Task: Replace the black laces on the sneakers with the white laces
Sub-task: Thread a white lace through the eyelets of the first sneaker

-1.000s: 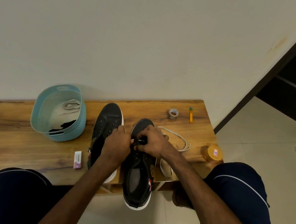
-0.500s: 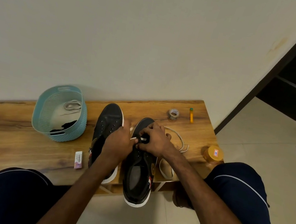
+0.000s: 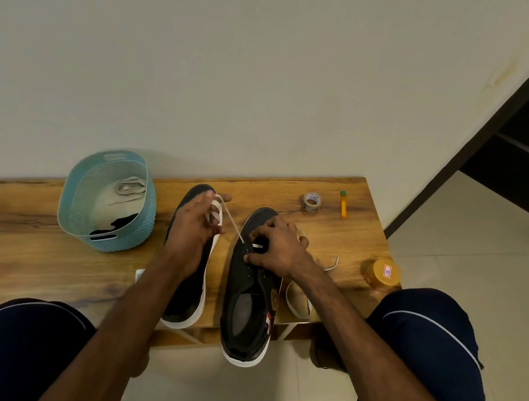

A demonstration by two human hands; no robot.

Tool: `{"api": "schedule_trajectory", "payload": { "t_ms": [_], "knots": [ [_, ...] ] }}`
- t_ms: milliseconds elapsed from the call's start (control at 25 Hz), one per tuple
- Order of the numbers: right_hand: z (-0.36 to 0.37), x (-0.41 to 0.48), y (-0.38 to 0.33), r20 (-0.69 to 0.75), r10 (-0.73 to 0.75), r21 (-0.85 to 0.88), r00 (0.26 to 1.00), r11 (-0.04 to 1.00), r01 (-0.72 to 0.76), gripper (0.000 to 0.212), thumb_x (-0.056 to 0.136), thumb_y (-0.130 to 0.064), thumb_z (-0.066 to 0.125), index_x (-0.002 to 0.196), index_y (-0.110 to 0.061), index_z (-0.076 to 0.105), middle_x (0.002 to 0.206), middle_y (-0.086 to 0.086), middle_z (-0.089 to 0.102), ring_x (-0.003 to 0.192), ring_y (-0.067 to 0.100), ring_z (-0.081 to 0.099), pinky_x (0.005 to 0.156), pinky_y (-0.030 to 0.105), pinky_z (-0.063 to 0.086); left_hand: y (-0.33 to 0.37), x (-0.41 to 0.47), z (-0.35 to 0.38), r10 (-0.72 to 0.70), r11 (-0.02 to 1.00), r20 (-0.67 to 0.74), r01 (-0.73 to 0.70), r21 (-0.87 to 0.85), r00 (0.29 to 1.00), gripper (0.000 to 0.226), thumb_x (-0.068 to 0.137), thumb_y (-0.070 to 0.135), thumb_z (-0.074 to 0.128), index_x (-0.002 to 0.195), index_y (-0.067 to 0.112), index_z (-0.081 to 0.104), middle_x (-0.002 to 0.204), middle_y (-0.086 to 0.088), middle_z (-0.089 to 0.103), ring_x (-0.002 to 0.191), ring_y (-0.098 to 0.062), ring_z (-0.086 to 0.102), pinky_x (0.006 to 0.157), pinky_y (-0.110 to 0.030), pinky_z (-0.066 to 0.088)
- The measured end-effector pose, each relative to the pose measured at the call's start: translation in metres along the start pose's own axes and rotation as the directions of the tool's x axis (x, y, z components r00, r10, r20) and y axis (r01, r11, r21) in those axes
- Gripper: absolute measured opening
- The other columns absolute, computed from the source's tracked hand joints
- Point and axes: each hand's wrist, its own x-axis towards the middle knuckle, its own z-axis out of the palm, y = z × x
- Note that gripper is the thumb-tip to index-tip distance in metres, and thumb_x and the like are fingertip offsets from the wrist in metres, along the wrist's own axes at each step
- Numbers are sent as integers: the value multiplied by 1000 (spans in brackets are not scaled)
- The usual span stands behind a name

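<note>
1. We see a long brown wooden bench standing against the pale wall.
2. On its left part stands a light blue oval plastic basket; inside lie a folded white lace and a black lace.
3. Two black sneakers with white soles lie side by side, toes to the wall: the left sneaker, and the right sneaker with its heel over the bench edge.
4. The left hand grips the loose white lace; it runs taut to an eyelet of the right sneaker.
5. The right hand holds the right sneaker at the front eyelets, fingers curled.
6. Further right we see a round orange jar; a grey tape roll; a yellow marker.
</note>
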Motion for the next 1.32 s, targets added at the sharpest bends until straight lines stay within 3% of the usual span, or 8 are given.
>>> {"api": "schedule_trajectory", "payload": {
  "t_ms": [320, 400, 480, 560, 640, 800, 1120, 1320],
  "knots": [
    [4, 3, 2, -15, -16, -3, 1000, 1000, 16, 49, 77, -45, 78, 122, -33, 61, 129, -3, 38, 126, 19, 31, 103, 54, 30, 71, -13, -23, 196, 855, 169, -85, -511, 966, 33, 104, 30, 33, 77, 23, 51, 80, 7, 57, 53, -5, 42, 55, -21, 40],
    [3, 3, 1, 7, -22, -4, 1000, 1000, 22, 49, 78, -46, 77, 122, -32, 61, 130, -3, 39, 125, 19, 31, 103, 53, 30, 77, -15, -32, 234, 937, 150, -182, -297, 961, 35, 106, 31, 32, 79, 22, 53, 84, 4, 59, 55, -6, 43, 55, -22, 42],
    [2, 1, 5, 7, -28, 88, 1000, 996, 27, 50, 81, -50, 74, 125, -31, 59, 129, -2, 43, 124, 18, 36, 103, 51, 34, 66, -16, -37, 254, 945, 109, -270, 185, 961, 34, 106, 30, 37, 86, 21, 62, 84, 3, 60, 59, -7, 49, 57, -27, 45],
    [-7, -2, 19, -140, 54, 236, 989, 971, -19, 44, 88, -49, 66, 124, -25, 60, 124, 0, 52, 115, 17, 48, 98, 44, 43, 47, -17, -40, 287, 738, 104, -290, 610, 952, 25, 104, 30, 46, 92, 20, 65, 90, 5, 61, 75, -6, 54, 70, -33, 47],
    [-19, -8, 41, -331, 235, 139, 914, 970, -199, 30, 95, -35, 61, 117, -15, 61, 113, 1, 58, 100, 18, 56, 84, 35, 49, 31, -18, -41, 293, 412, 173, -287, 865, 940, 18, 99, 32, 54, 98, 19, 66, 110, 1, 53, 94, -10, 52, 82, -33, 44],
    [-14, -20, 71, -334, 470, -226, 817, 802, -553, 32, 96, -23, 57, 124, -8, 51, 119, 12, 57, 101, 24, 61, 80, 34, 52, 20, -28, -43, 169, 300, 202, -246, 922, 965, 19, 94, 25, 64, 107, 11, 67, 116, -2, 46, 100, -16, 49, 87, -30, 40],
    [8, -19, 71, -338, 353, -204, 872, 877, -434, 53, 84, -16, 75, 128, -8, 47, 124, 11, 56, 114, 26, 54, 88, 34, 50, 26, -58, -78, 57, 191, 155, -163, 968, 986, 24, 87, -1, 67, 109, 7, 71, 113, -9, 63, 90, -13, 53, 75, -17, 39],
    [-13, -27, 40, -495, 225, 17, 839, 968, -249, 19, 91, -6, 62, 110, -12, 63, 110, 7, 63, 103, 23, 57, 80, 37, 52, 46, -80, -83, 246, 143, 59, -96, 985, 967, 16, 89, 2, 63, 100, 9, 72, 124, -9, 66, 105, -22, 64, 80, -25, 43]
  ]
}}
